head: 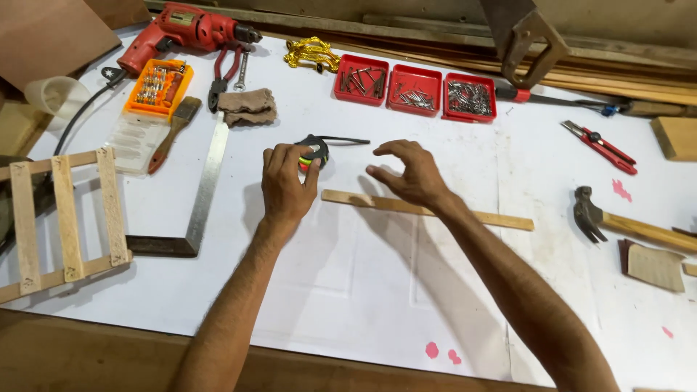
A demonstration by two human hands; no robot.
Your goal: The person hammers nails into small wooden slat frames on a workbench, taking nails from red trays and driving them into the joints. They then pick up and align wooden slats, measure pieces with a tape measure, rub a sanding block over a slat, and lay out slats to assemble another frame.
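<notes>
Left hand on a tape measure, right hand open above a wooden strip

The tape measure sits at the frame's centre, gripped by the left hand; no tape is pulled out yet. The right hand hovers with fingers apart, holding nothing, over the wooden strip lying flat and unmarked. A steel square lies left, a hammer right.

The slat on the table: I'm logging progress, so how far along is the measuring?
Done: a slatted wooden frame lies assembled at the table's left. In hand: the left hand grips the tape measure; the right hand hovers open above the slat. Left: no tape is drawn along the slat, so it looks unmeasured.
</notes>
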